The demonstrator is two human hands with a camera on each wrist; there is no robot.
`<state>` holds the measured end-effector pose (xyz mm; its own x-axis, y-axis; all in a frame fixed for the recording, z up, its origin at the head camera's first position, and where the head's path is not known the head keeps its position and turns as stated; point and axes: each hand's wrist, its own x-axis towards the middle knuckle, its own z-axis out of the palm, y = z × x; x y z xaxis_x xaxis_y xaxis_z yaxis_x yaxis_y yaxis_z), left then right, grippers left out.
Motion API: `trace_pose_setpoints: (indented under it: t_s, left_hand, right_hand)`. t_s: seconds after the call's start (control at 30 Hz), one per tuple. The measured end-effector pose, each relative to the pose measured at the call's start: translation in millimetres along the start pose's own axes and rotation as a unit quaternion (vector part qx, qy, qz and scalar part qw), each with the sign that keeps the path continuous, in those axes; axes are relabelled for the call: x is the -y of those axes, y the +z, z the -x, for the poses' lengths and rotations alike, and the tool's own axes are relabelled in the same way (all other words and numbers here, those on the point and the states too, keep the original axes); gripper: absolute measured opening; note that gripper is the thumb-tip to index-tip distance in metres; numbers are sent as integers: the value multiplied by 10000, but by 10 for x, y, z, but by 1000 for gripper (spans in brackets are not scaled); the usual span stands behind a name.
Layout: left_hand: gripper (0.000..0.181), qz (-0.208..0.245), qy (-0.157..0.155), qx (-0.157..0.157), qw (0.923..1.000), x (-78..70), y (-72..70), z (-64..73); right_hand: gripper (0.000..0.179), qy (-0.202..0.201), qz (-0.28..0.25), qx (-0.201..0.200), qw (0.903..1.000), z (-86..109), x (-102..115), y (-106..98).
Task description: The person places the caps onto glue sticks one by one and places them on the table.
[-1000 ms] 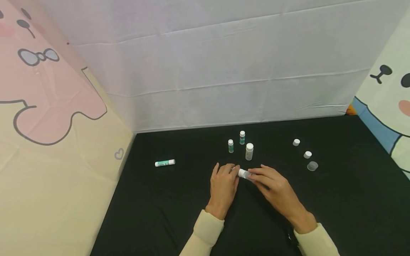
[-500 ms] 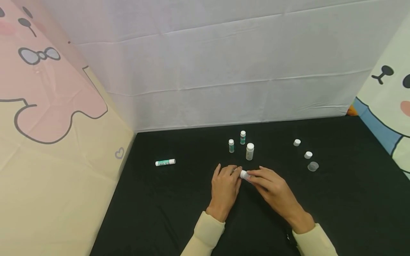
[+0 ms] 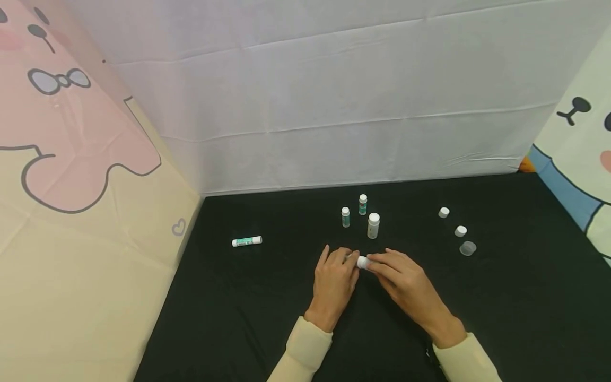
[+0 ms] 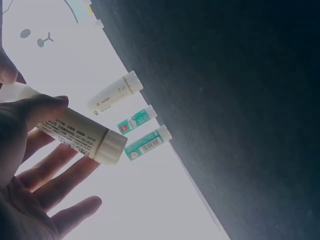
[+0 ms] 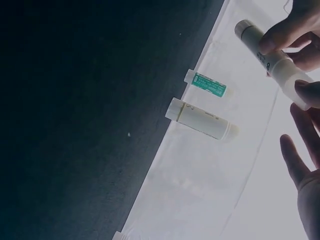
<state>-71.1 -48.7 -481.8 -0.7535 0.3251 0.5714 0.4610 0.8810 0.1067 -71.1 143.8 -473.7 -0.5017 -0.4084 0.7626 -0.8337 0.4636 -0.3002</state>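
Observation:
Near the middle of the black table, my left hand (image 3: 334,281) holds a large white glue stick (image 4: 72,131) between thumb and fingers, its ribbed end pointing away from the other hand. Dark print runs along its barrel. My right hand (image 3: 408,281) pinches the pale translucent cap (image 5: 291,80) at the opposite end; fingers partly hide it. Beyond the hands stand another large white glue stick (image 3: 373,227) and two small green ones, the nearer (image 3: 346,218) and the farther (image 3: 363,205).
A green glue stick (image 3: 247,241) lies on its side at left. To the right are two small white caps, the back one (image 3: 444,213) and the front one (image 3: 460,231), beside a wider translucent cap (image 3: 468,248). A white cloth wall (image 3: 305,154) borders the table's far edge.
The gap between my hands has narrowed slightly, and less of the translucent cap shows beyond my right fingertips. The standing glue sticks and loose caps have stayed in place.

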Motion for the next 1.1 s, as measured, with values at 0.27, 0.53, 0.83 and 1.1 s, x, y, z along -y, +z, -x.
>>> trace_pose_setpoints:
  t_s: [0.27, 0.53, 0.83, 1.1]
  left_hand:
    - [28, -187, 212, -75, 9996, 4, -14, 3]
    - [27, -247, 289, -134, 9992, 17, -31, 10]
    - [26, 83, 412, -58, 9991, 30, -71, -6]
    - [24, -37, 551, -82, 9984, 26, -78, -21]
  right_hand:
    - [48, -81, 99, -48, 9999, 2, -24, 18]
    - [45, -142, 68, 110, 9998, 5, -51, 24]
    - [47, -222, 47, 302, 9993, 5, -90, 17]
    - [45, -235, -88, 105, 9996, -19, -82, 29]
